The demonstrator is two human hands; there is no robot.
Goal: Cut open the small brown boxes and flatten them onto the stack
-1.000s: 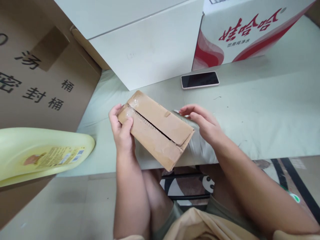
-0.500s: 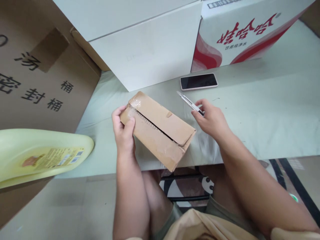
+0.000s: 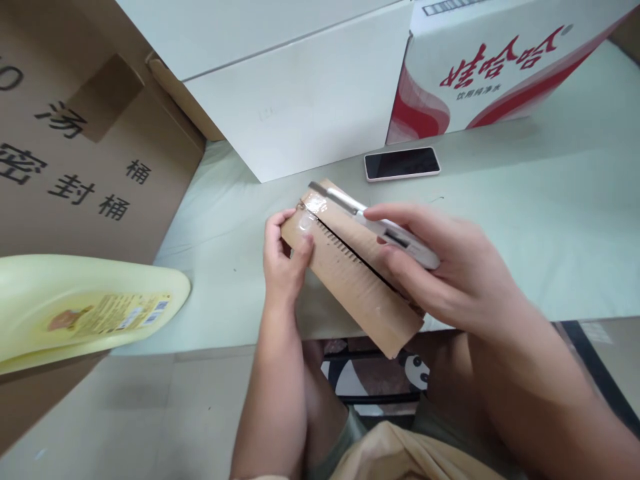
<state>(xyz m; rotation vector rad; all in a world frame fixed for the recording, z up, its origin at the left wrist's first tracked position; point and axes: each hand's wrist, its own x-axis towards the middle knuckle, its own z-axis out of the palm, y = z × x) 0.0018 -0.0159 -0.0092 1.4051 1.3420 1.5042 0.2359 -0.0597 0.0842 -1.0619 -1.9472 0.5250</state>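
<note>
My left hand [image 3: 286, 257] grips the far left end of a small brown cardboard box [image 3: 357, 287], thumb on top. A dark slit runs along the box's top, with clear tape at the end near my left thumb. My right hand [image 3: 450, 267] is closed around a white utility knife [image 3: 395, 237], its blade out and pointing up and left. The blade passes over the taped end of the box; whether it touches cannot be told. Part of the box's right side is hidden behind my right hand.
A phone [image 3: 403, 164] lies on the pale green cloth [image 3: 540, 227]. Behind stand a white box [image 3: 305, 100] and a white-and-red carton [image 3: 490, 73]. On the left are a large brown carton [image 3: 100, 167] and a yellow bottle [image 3: 100, 310].
My right hand has brought the knife left and closer, over the box. The box in my left hand has shifted right.
</note>
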